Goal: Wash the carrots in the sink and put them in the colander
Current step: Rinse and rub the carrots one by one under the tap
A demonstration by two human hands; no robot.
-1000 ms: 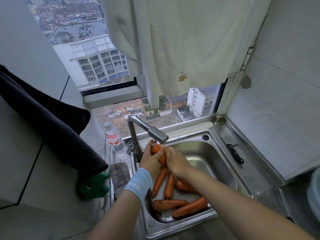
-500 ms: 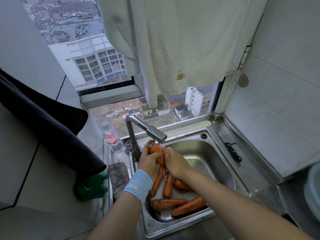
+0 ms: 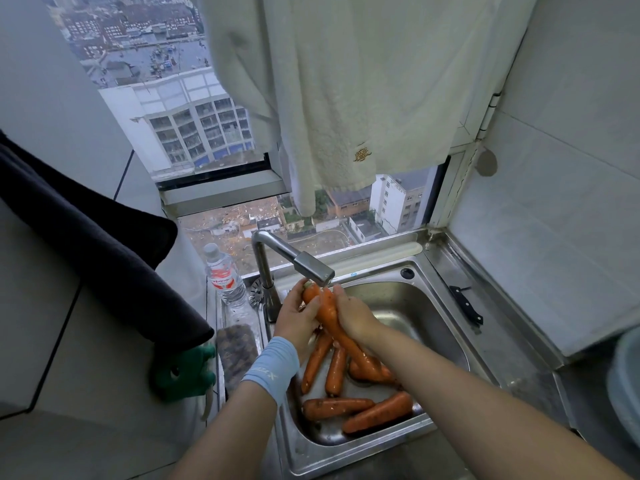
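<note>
both hands, left hand (image 3: pixel 298 320) and right hand (image 3: pixel 353 315), clasped around 1 carrot (image 3: pixel 329 311) beneath faucet (image 3: pixel 304 265)

Sink (image 3: pixel 436 306) right half open, bare steel. Faucet spout (image 3: pixel 304 265) overhangs far-left basin. Loose carrots (image 3: pixel 360 410) crowd near-left floor. Knife (image 3: pixel 465 308) on right ledge; water bottle (image 3: pixel 224 275) far left.

Your steel tabletop (image 3: pixel 512 344) wraps around the sink (image 3: pixel 415 306), where your fingers (image 3: pixel 313 308) are. On the ledge to the left of your fingers stand a water bottle (image 3: pixel 224 276) and, nearer you, a dark scrubbing pad (image 3: pixel 237 348), with a green glove (image 3: pixel 183 374) at the edge beyond it. Well to the right of your fingers, a black-handled knife (image 3: pixel 465 304) lies flat on the drainboard.
</note>
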